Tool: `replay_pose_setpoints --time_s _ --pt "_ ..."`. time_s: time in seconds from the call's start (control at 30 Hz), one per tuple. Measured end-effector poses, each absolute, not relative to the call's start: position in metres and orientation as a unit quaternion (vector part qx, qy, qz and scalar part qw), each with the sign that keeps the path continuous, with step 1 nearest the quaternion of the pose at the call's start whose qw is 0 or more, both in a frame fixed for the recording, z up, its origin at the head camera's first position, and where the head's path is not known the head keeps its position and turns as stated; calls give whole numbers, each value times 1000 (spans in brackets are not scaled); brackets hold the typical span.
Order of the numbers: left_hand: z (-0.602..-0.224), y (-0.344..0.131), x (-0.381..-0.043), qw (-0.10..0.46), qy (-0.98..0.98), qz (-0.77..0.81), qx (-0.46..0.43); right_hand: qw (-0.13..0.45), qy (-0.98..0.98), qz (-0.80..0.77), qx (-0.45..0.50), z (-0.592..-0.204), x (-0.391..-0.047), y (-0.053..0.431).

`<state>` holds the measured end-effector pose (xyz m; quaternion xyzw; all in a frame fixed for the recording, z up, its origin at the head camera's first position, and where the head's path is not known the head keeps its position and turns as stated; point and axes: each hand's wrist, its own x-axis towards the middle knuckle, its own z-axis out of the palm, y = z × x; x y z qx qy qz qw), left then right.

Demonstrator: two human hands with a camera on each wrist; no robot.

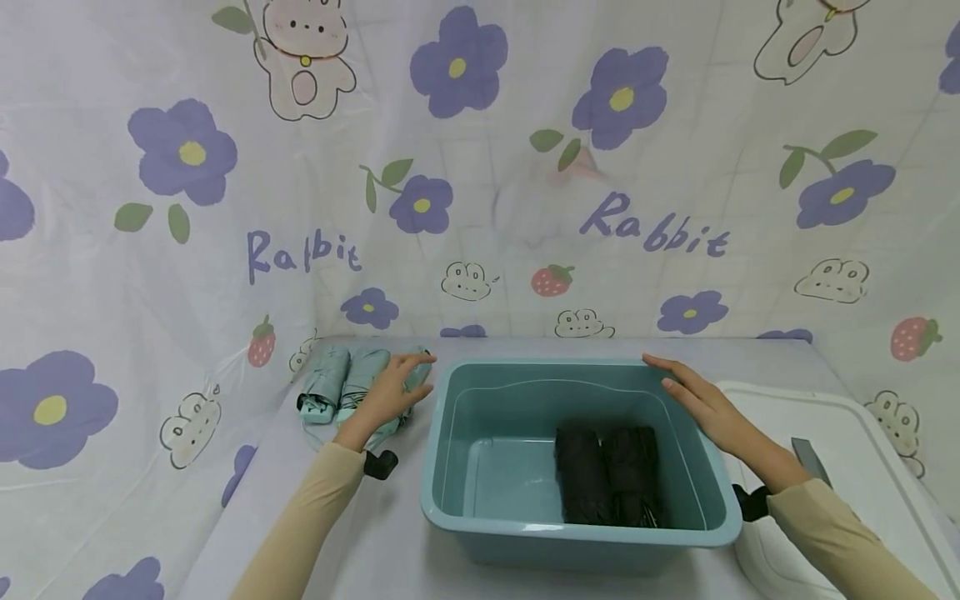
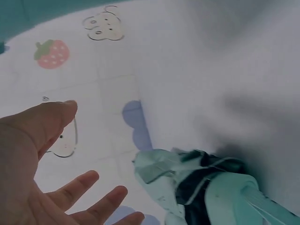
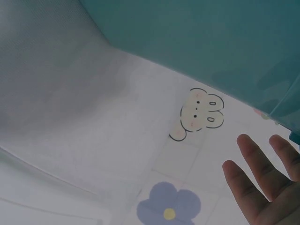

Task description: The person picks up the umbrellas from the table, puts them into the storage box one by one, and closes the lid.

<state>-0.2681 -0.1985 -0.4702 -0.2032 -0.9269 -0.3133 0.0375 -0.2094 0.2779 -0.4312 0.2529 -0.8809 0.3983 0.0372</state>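
Observation:
A blue-green plastic bin [image 1: 517,400] stands on the table. Inside, towards its right end, two dark rolled bundles [image 1: 583,477] lie side by side. Left of the bin are several mint-green rolled bundles [image 1: 325,379] with cords or straps. My left hand [image 1: 386,396] is over the rightmost bundles, partly hiding them, its fingers spread and holding nothing. In the left wrist view, a mint-green bundle with dark parts [image 2: 229,197] lies beside that hand. At the bin's right rim is my right hand [image 1: 708,408], fingers extended; whether it touches the rim I cannot tell.
A white lid [image 1: 840,500] with a grey strip-like part [image 1: 812,461] lies to the right of the bin, under my right forearm. Behind the table [image 1: 375,533] hangs a curtain [image 1: 510,167] printed with flowers and rabbits.

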Motion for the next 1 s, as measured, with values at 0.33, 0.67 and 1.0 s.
replay_pose_setpoints --time_s 0.33,0.67,1.0 --pt "-486 -205 -278 9 -949 -260 -180 34 -881 401 250 -432 -210 279" --pt "-498 -213 -293 -68 -973 -203 -87 32 -882 400 248 -431 -209 278" --pt "-500 -208 -311 -97 -980 -163 -55 32 -883 397 248 -429 -208 279"
